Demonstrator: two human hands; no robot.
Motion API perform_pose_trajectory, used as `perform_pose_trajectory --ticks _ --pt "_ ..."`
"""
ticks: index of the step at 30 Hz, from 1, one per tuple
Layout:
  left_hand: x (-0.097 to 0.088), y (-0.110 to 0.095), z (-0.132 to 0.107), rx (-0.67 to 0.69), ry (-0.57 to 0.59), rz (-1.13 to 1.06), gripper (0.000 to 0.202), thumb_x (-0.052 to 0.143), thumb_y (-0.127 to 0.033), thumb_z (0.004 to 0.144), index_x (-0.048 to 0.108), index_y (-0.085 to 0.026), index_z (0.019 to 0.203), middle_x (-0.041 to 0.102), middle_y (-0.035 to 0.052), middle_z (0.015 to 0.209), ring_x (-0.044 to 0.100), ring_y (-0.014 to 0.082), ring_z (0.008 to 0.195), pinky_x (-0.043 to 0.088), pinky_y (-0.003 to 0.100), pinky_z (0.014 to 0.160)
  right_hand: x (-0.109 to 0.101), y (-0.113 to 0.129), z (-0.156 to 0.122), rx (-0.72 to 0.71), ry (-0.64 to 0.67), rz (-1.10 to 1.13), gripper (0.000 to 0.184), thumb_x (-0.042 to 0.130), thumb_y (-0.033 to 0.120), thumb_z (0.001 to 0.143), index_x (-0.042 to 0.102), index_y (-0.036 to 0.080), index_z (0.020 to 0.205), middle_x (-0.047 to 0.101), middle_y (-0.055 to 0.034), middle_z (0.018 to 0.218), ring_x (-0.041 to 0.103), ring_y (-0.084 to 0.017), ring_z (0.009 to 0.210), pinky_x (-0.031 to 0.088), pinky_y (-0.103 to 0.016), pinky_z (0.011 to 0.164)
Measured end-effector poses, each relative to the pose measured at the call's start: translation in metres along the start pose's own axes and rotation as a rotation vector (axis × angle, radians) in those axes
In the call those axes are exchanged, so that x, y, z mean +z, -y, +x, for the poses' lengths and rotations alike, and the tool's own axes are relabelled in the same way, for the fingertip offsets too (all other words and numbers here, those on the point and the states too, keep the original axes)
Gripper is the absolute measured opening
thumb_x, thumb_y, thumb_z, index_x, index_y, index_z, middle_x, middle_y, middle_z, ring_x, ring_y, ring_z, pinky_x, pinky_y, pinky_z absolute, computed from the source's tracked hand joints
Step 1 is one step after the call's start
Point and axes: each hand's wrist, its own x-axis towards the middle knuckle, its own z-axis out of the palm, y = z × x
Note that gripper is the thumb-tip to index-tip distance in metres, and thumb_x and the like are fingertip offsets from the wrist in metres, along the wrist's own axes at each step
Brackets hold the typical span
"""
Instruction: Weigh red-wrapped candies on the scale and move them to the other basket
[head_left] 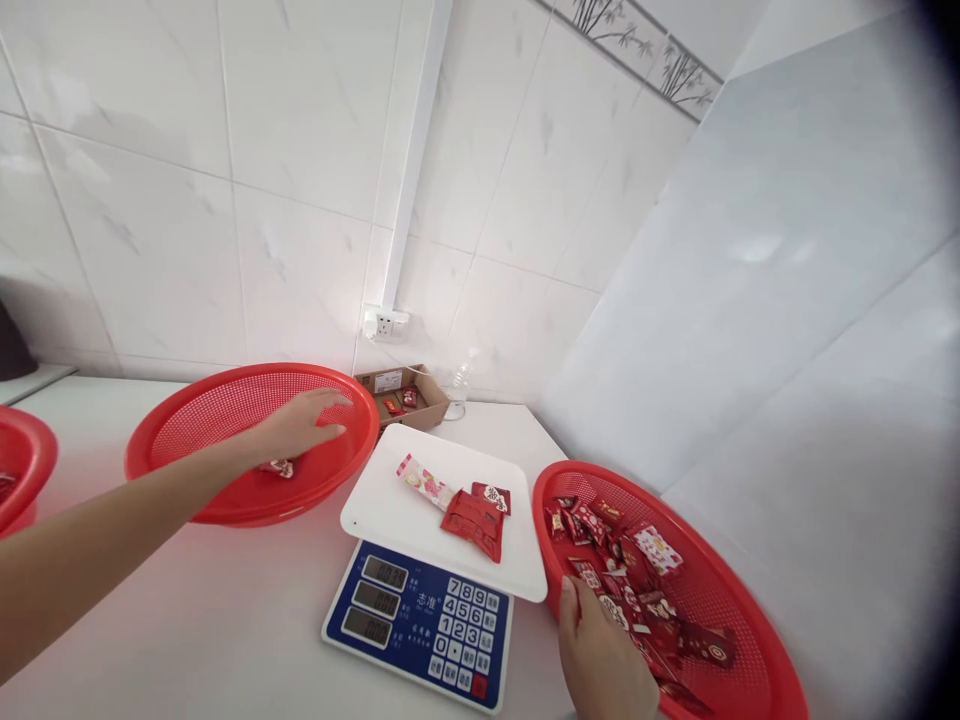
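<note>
My left hand [304, 425] reaches over a red mesh basket [180, 420], its fingers apart and nothing in them. A small red-and-white candy packet [280, 468] lies in that basket, partly hidden beneath my forearm. At the near left rim of another red basket [757, 580], my right hand [604, 655] is closed around the edge; its fingertips are hidden. Many wrapped red candies [637, 570] lie inside. Between the hands, a digital scale [420, 625] has a white pan [375, 490] bearing a pink wrapped bar [424, 481], a red packet [474, 522] and a dark red packet [495, 497].
Behind the scale stands an open cardboard box [427, 400] with a few red packets, beside a clear plastic bottle [463, 375]. A wall socket [386, 323] has a plug and cord. Another red basket [34, 450] is cut off at the left. Tiled walls border the white table [225, 620].
</note>
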Motion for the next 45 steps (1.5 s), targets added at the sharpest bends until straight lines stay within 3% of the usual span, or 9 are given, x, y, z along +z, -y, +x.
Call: perform_pose_trajectory --ticks 4,10,14,17,24,30,36,42,45 --pt "0.052 -0.045 0.005 0.208 0.193 0.025 0.054 0.059 -0.044 0.087 0.047 -0.019 0.133 0.042 0.0118 0.147 0.036 0.0317 0.135 0.032 0.056 0.108 -0.003 0.002 0.000 0.012 0.013 0.000 0.053 0.021 0.040 0.097 0.064 0.020 0.119 0.069 -0.0109 0.114 0.068 -0.023 0.091 0.052 -0.033 0.076" --pt "0.135 -0.110 0.018 0.410 0.436 0.086 0.087 0.047 -0.074 0.077 0.028 -0.024 0.146 0.022 0.0136 0.158 0.005 0.0343 0.146 0.007 0.063 0.113 -0.006 0.003 -0.001 0.011 0.059 -0.014 0.051 0.020 0.039 0.098 0.061 0.021 0.122 0.068 -0.0096 0.117 0.067 -0.025 0.094 0.051 -0.035 0.077" --pt "0.168 -0.134 0.026 0.513 0.487 0.113 0.090 0.047 -0.075 0.076 0.030 -0.021 0.145 0.031 0.0160 0.154 0.016 0.0335 0.145 0.008 0.060 0.114 -0.003 0.002 -0.001 0.007 0.045 -0.007 0.048 0.023 0.038 0.098 0.062 0.022 0.120 0.070 -0.0099 0.112 0.068 -0.023 0.094 0.051 -0.033 0.078" --pt "0.180 -0.140 0.028 0.542 0.470 0.132 0.082 0.057 -0.066 0.077 0.037 -0.018 0.141 0.045 0.0165 0.143 0.037 0.0343 0.134 0.026 0.059 0.109 -0.002 0.002 -0.001 -0.007 0.018 -0.007 0.045 0.025 0.037 0.098 0.063 0.023 0.119 0.070 -0.0086 0.113 0.068 -0.022 0.093 0.051 -0.032 0.077" --pt "0.172 -0.145 0.026 0.547 0.387 0.111 0.045 0.057 -0.045 0.088 0.053 -0.019 0.123 0.058 0.0100 0.122 0.056 0.0256 0.110 0.047 0.049 0.092 -0.002 0.003 -0.002 -0.018 -0.003 -0.017 0.046 0.025 0.036 0.098 0.065 0.022 0.116 0.072 -0.0096 0.108 0.069 -0.022 0.090 0.051 -0.030 0.074" --pt "0.127 -0.141 0.033 0.388 0.322 0.058 0.040 0.054 -0.045 0.090 0.055 -0.017 0.118 0.061 0.0081 0.112 0.062 0.0205 0.094 0.053 0.042 0.081 0.000 0.001 -0.003 -0.012 0.007 0.009 0.046 0.025 0.037 0.098 0.064 0.022 0.116 0.071 -0.0082 0.112 0.068 -0.022 0.092 0.051 -0.031 0.076" --pt "0.087 -0.111 0.031 0.284 0.449 0.125 0.037 0.059 -0.044 0.087 0.058 -0.016 0.112 0.062 0.0072 0.108 0.061 0.0210 0.094 0.052 0.042 0.082 0.001 0.001 -0.003 -0.018 0.005 0.007 0.047 0.024 0.037 0.098 0.063 0.021 0.117 0.070 -0.0076 0.112 0.068 -0.023 0.091 0.051 -0.032 0.076" --pt "0.089 -0.090 0.011 0.239 0.581 0.205 0.038 0.062 -0.038 0.086 0.057 -0.018 0.118 0.061 0.0080 0.114 0.061 0.0218 0.097 0.053 0.043 0.082 -0.001 0.001 -0.003 -0.010 -0.003 0.000 0.046 0.024 0.037 0.098 0.064 0.022 0.117 0.071 -0.0083 0.111 0.069 -0.022 0.090 0.051 -0.031 0.076" --pt "0.095 -0.091 0.008 0.233 0.570 0.219 0.036 0.061 -0.035 0.087 0.057 -0.019 0.119 0.061 0.0081 0.116 0.061 0.0222 0.100 0.052 0.044 0.085 -0.003 0.002 -0.004 0.006 0.016 -0.010 0.046 0.024 0.037 0.098 0.064 0.023 0.117 0.072 -0.0084 0.108 0.069 -0.021 0.090 0.051 -0.030 0.076"
